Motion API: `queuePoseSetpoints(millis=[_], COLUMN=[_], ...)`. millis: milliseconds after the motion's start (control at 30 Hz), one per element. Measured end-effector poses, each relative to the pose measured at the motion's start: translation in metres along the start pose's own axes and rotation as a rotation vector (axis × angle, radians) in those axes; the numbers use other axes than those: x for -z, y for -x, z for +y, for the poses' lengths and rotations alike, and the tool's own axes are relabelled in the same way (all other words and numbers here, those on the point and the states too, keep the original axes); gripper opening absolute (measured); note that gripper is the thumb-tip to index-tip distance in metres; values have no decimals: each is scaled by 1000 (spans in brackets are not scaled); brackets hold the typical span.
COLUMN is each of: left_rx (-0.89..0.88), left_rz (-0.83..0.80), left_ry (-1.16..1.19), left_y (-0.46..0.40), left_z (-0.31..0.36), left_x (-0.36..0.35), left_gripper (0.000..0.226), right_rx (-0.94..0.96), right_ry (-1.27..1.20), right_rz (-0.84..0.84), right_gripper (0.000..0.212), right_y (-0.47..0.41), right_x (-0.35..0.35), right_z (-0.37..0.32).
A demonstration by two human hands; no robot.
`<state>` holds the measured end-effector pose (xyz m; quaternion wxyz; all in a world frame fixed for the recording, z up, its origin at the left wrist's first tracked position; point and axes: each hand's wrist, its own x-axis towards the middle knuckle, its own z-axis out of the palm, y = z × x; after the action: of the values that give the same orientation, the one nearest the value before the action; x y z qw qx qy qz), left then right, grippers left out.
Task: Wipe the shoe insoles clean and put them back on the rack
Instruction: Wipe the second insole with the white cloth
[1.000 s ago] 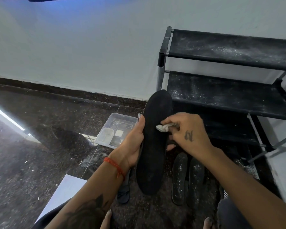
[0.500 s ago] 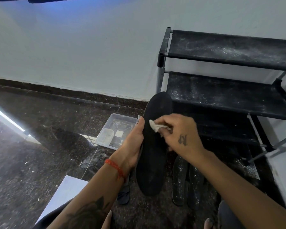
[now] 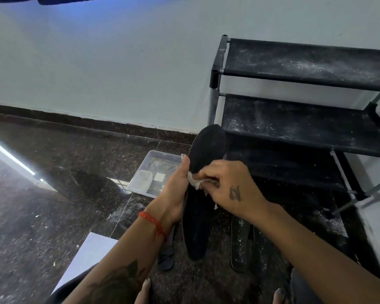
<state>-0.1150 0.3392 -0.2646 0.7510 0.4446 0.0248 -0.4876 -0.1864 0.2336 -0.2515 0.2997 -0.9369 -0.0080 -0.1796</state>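
the insole [image 3: 203, 194] is black and stands up in the air in front of the rack [image 3: 305, 119]. the left hand [image 3: 176, 194] is closed around its left edge and holds it steady. the right hand [image 3: 230, 187] is pinched shut on a small white cloth [image 3: 194, 179] and presses it on the middle of the insole. a second ago the cloth was over on the right side of the insole. now it has slid across to the left edge, right by the left thumb. so one wipe has gone across, and i think the wiping is under way, not done.

two more insoles [image 3: 248, 244] lie on the floor [image 3: 53, 194] just under the hands, with white specks on them, so they look like they still need cleaning. a clear tub [image 3: 154, 174] sits on the floor to the left. the rack shelves are dusty and have no insoles on them yet.
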Motion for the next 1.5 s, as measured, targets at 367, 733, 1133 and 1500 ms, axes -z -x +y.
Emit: queuePoseSetpoints(millis=[367,733,1133,1500], left_rx=[10,48,48,31], left_rz=[12,-40,-3,24], left_ry=[-35,31,37,-68], left_y=[-2,2,1,-3], left_z=[2,1,5,1], left_x=[2,-5,-2,0], left_gripper=[77,73,81,76], right_rx=[-21,-154,-257,-201], right_ry=[-12,141,16,-125], right_rz=[134,333,429,99], right_gripper=[18,23,20,19], right_y=[-1,-5,-12,-11], right_x=[-5,10,23,30], right_z=[0,30,29,18])
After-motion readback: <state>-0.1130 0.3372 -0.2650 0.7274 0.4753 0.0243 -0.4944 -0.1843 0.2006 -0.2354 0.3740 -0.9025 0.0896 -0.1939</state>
